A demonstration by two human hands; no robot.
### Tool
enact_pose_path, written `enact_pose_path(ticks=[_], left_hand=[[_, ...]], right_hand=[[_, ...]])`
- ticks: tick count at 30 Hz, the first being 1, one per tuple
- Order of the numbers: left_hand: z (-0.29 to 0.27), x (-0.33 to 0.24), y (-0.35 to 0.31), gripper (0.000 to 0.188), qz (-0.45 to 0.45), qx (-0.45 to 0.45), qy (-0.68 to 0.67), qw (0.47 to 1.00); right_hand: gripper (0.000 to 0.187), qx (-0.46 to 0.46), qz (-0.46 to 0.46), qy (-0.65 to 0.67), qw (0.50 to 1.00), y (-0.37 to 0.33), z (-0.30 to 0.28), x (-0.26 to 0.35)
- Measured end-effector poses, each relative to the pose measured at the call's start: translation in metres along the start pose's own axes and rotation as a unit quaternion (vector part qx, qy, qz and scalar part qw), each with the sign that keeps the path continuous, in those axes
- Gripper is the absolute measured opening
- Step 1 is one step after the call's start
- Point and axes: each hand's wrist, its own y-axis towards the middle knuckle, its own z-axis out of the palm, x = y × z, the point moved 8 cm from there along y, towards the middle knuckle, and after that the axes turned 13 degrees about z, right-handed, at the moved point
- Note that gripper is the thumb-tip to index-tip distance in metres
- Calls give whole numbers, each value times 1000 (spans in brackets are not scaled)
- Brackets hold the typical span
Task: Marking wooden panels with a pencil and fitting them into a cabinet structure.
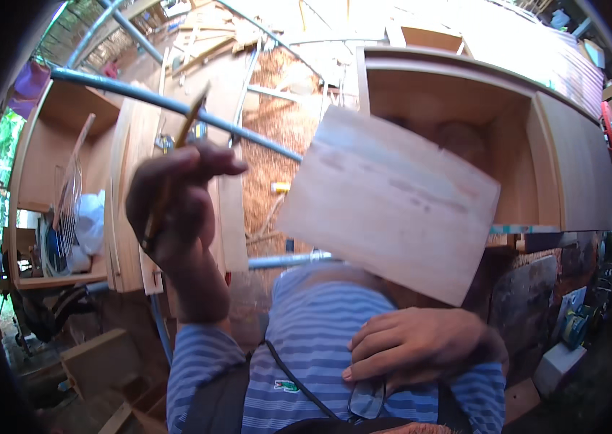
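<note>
Our left hand point(184, 197) pinches a pencil point(192, 124) between fingers, likely leaving an end free; our right hand point(425, 341) rests, fingers loosely together, over our shirt point(306, 315).

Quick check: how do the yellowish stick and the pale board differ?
Shape: the stick is thin and rod-like; the board is broad, flat and four-sided.
Colour: the stick is yellowish with a dark tip; the board is pale with dark smudges.
Hold: the left hand grips the stick; it does not touch the board.
Both slant in view.
</note>
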Motion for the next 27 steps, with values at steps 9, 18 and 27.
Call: enact_pose_path(ticks=[9,18,27], left_hand=[[28,-20,4,30,11,5,-57,998],[44,-73,22,45,184,-13,55,981],[94,-25,29,32,59,257,279,923]], right_hand=[[27,-112,30,-13,993,5,-17,24],[23,-265,159,148,939,44,-80,39],[32,-238,257,208,913,26,-103,-23]])
